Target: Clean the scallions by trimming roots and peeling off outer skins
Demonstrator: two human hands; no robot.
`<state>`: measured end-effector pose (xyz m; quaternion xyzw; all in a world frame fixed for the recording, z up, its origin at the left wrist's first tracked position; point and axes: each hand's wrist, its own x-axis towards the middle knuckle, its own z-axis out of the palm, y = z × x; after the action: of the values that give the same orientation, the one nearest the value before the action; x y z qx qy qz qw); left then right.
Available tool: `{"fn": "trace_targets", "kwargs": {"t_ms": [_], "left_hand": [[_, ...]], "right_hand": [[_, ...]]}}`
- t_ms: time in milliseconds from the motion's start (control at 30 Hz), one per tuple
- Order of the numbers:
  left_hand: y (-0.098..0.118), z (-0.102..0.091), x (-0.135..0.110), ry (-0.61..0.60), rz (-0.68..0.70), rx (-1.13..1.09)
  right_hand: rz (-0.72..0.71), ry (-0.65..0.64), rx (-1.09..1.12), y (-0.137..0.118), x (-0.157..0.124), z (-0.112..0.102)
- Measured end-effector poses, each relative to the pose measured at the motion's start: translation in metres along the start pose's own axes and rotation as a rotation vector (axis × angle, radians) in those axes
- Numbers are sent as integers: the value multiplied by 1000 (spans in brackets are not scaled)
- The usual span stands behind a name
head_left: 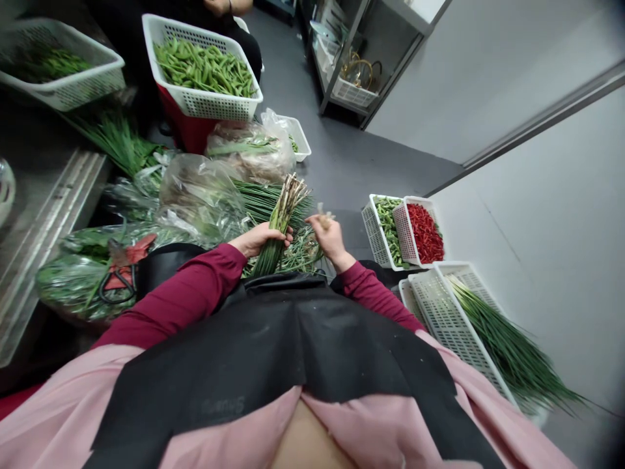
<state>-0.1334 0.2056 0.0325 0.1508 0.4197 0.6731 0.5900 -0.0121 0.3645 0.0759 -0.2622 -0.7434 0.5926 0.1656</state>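
My left hand (261, 240) is closed around a bunch of scallions (283, 215). Their brownish, dirty root ends point up and away from me, and the green leaves hang down towards my apron. Just to the right, apart from the bunch, my right hand (329, 238) is closed with its fingertips together. Pale, papery scraps (323, 218) show at those fingers; their exact kind is unclear. Beneath the hands lie loose green trimmings (305, 251), and more long green scallion leaves (263, 200) lie behind the bunch.
Plastic bags of greens (200, 192) crowd the left, with black-handled scissors (117, 280) on a red item. A basket of green peppers (188, 98) stands ahead, a person behind it. At right are baskets of red chillies (424, 231), green pods (389, 228) and scallions (508, 339).
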Motion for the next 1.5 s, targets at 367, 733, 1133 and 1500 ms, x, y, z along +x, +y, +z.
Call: {"fn": "trace_targets", "kwargs": {"t_ms": [367,733,1133,1500], "left_hand": [[-1,2,-3,47,-35,30],[0,1,-4,88,-69,57],[4,-3,-9,60,47,178],[8,-7,-16,127,114,291]], "right_hand": [[332,-128,391,12,-11,29],[397,-187,575,13,-19,15],[440,-65,801,-1,-3,-23],[248,191,697,-23,24,-81]]}}
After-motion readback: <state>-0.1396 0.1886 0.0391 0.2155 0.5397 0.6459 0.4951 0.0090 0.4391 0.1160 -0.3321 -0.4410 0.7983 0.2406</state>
